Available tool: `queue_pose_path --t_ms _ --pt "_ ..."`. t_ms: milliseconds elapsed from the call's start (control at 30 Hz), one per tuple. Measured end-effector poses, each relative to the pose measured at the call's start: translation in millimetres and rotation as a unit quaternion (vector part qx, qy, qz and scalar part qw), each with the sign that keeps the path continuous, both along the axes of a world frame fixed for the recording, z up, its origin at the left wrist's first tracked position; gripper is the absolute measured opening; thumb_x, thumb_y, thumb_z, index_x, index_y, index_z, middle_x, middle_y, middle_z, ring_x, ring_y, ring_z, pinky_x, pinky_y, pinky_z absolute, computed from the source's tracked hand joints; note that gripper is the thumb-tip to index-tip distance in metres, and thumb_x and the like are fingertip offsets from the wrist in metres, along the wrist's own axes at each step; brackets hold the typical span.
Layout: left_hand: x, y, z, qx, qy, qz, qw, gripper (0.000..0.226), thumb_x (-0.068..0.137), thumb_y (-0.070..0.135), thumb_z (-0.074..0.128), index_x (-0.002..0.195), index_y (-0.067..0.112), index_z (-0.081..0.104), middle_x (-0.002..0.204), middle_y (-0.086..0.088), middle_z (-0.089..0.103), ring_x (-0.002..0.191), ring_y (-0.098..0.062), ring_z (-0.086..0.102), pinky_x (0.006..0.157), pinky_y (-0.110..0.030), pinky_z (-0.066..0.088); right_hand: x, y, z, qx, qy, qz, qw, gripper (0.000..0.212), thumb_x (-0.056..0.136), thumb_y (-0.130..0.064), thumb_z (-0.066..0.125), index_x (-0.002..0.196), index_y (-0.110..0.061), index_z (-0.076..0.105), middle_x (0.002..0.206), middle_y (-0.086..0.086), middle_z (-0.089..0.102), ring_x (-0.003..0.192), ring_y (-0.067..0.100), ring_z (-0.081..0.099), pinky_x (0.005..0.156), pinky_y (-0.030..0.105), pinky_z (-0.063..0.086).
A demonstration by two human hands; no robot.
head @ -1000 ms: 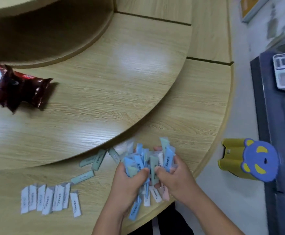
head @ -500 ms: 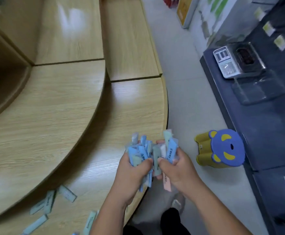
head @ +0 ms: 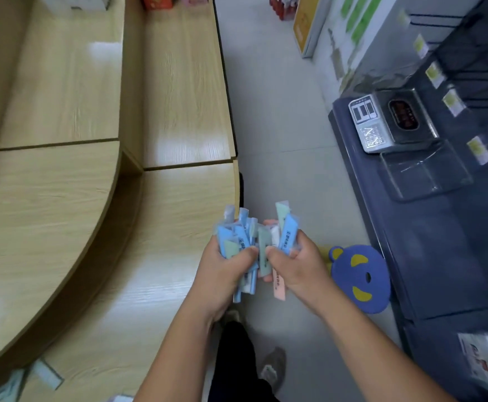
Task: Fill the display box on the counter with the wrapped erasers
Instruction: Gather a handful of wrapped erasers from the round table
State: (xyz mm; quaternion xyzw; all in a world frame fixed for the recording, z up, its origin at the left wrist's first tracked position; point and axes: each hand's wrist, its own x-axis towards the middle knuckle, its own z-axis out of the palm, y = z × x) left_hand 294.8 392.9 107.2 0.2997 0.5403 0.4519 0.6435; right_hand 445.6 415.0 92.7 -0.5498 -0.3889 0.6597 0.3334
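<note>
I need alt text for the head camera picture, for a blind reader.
A left hand and right hand together hold a bundle of wrapped erasers, mostly blue, at the edge of a wooden counter. To the right, a clear plastic box sits on a dark counter beside a weighing scale; a blue bear-faced stool stands on the floor.

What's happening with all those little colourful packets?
A person is holding a big bunch of wrapped erasers, gripped between the left hand and the right hand, just past the edge of the wooden counter. A clear display box sits on the dark counter to the right, next to a weighing scale, and it looks empty. A few loose erasers lie on the wooden counter.
</note>
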Motion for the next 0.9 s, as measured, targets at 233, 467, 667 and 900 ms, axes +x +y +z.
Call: queue_pose_path --t_ms 233,467,667,900 --pt "-3.1 98.4 -9.3 -0.024 -0.007 0.012 1.0 0.028 0.084 0.01 0.062 0.111 0.01 0.067 0.105 -0.018 0.075 0.099 -0.038 0.072 0.085 -0.046 0.06 -3.4 102.2 -7.3 -0.013 -0.002 0.01 1.0 0.039 0.075 -0.025 0.065 0.108 -0.044 0.063 0.096 0.001 0.075 0.074 0.024 0.074 0.058 0.035 0.058" --pt "-20.5 197.7 0.5 -0.018 0.001 0.032 0.999 0.022 0.085 0.01 0.061 0.104 0.016 0.071 0.099 -0.015 0.076 0.089 -0.029 0.074 0.073 -0.033 0.059 -20.1 211.0 -1.1 -0.017 0.009 0.054 0.998 0.036 0.082 -0.018 0.063 0.111 -0.039 0.063 0.093 0.002 0.074 0.067 0.02 0.071 0.055 0.031 0.056" --pt "-21.6 278.0 3.8 -0.016 -0.002 0.079 0.997 0.023 0.087 0.011 0.061 0.108 0.015 0.07 0.101 -0.013 0.076 0.092 -0.028 0.074 0.074 -0.033 0.059 -25.2 308.9 1.9 -0.02 0.003 0.118 0.993 0.038 0.081 -0.02 0.064 0.109 -0.045 0.064 0.097 -0.002 0.075 0.075 0.022 0.074 0.057 0.031 0.058" --pt "-14.4 388.3 5.7 -0.014 -0.001 0.182 0.983 0.022 0.086 0.012 0.062 0.104 0.021 0.071 0.101 -0.014 0.075 0.092 -0.029 0.074 0.075 -0.037 0.06 -32.1 452.4 16.2 -0.013 0.003 0.233 0.972 0.038 0.081 -0.017 0.063 0.112 -0.039 0.063 0.099 0.0 0.075 0.078 0.026 0.074 0.059 0.033 0.059"
